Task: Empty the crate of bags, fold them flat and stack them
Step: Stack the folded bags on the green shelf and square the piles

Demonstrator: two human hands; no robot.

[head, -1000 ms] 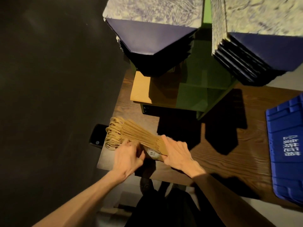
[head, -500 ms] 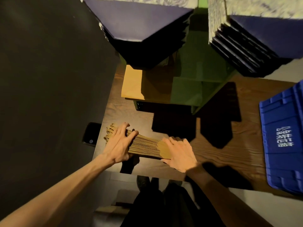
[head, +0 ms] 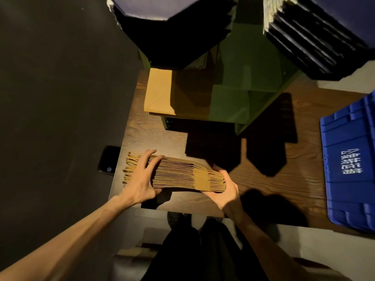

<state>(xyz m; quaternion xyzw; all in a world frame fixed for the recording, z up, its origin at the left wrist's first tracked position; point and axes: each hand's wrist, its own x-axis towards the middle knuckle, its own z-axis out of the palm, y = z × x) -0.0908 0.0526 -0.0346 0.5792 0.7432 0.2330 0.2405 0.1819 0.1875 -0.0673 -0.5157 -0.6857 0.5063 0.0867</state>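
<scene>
A stack of flattened brown paper bags (head: 182, 175) lies near the front edge of the wooden bench (head: 263, 179), twine handles (head: 132, 169) pointing left. The left hand (head: 142, 179) curls over its handle end; the right hand (head: 225, 189) cups the opposite end. A blue crate (head: 351, 159) sits far right.

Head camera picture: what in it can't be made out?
- Blue crate: cut off by the right edge, its inside out of sight.
- Dark bag piles: cropped by the top edge.
- Right hand: fingers hidden behind the brown bag stack.
- Phone: mostly in shadow.
</scene>
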